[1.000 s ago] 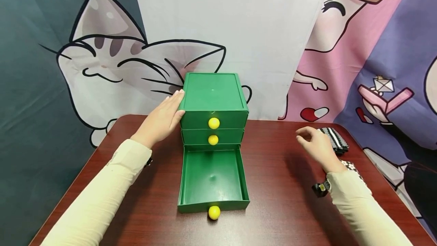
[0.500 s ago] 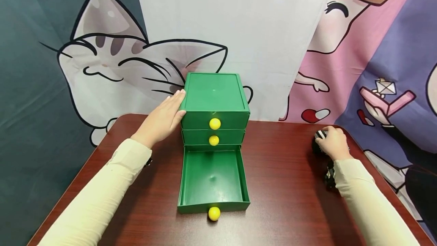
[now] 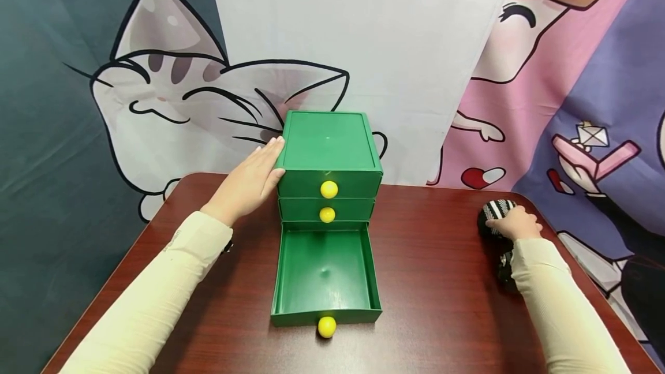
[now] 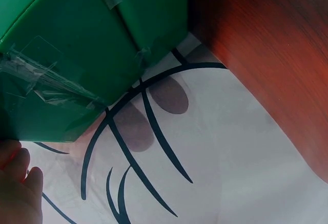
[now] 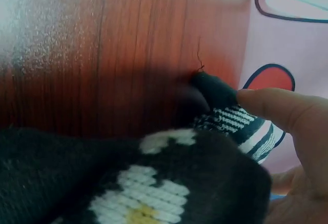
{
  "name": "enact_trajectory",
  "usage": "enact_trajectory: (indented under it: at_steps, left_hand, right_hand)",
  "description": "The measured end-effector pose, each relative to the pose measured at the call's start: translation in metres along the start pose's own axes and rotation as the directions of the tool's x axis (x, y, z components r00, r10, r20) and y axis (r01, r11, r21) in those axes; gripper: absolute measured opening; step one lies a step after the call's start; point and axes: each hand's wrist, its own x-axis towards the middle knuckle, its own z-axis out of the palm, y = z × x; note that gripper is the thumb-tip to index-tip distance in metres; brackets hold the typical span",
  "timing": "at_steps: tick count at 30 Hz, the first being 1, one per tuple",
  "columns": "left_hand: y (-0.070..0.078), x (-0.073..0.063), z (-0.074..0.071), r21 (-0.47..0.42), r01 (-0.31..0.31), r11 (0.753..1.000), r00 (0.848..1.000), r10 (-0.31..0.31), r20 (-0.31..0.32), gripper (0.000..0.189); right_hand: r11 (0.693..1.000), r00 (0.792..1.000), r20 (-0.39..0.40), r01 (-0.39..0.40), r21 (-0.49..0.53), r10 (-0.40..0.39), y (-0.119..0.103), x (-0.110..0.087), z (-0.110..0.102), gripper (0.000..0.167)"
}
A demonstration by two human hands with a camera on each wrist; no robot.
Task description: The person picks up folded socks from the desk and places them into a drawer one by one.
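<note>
Straight fingers of my left hand rest against the left side of a green drawer unit; some fingertips show at the corner of the left wrist view. The unit's bottom drawer is pulled out and bare inside. On the far right, my right hand grips a black-and-white striped sock, thumb on its near side in the right wrist view; its other fingers are partly hidden. A dark knitted sock with a white flower lies close to the right wrist camera, in front of the striped one.
Two upper drawers with yellow knobs are closed. The brown table ends at a cloth backdrop with cartoon animals. Clear tape runs over the unit's side.
My right hand has moved right and back to the striped sock and taken hold of it, with the sock's striped top now turned up. My left hand stays on the unit.
</note>
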Motion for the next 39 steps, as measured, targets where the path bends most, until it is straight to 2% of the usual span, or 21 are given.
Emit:
enact_trajectory:
  at_steps: [6,11,19,25,32,39]
  left_hand:
    - [0.0,0.001,0.001,0.0,0.002,1.0,1.0,-0.002,0.001,0.058]
    - [0.001,0.0,0.001,0.001,0.005,1.0,1.0,-0.005,0.006,0.058]
    - [0.002,0.0,0.0,-0.002,0.007,1.0,1.0,-0.007,0.003,0.058]
    - [0.002,0.0,0.0,-0.007,0.006,1.0,1.0,-0.006,-0.001,0.058]
    - [0.002,0.0,0.0,-0.007,0.008,1.0,1.0,-0.008,0.0,0.058]
    - [0.001,0.001,-0.001,-0.011,0.011,1.0,1.0,-0.011,0.004,0.058]
  right_hand:
    - [0.999,0.999,0.027,-0.026,-0.023,0.027,0.008,0.004,0.0,0.091]
    - [0.998,1.0,0.025,0.007,-0.066,-0.005,0.008,0.004,0.0,0.086]
    - [0.995,0.996,-0.025,0.086,-0.055,-0.087,0.0,-0.001,-0.002,0.057]
    - [0.993,0.992,-0.058,0.115,-0.033,-0.116,-0.006,-0.002,0.0,0.047]
    - [0.988,0.984,-0.096,0.153,0.005,-0.152,-0.011,-0.003,0.002,0.045]
    - [0.97,0.959,-0.182,0.234,0.067,-0.219,-0.023,-0.008,0.001,0.053]
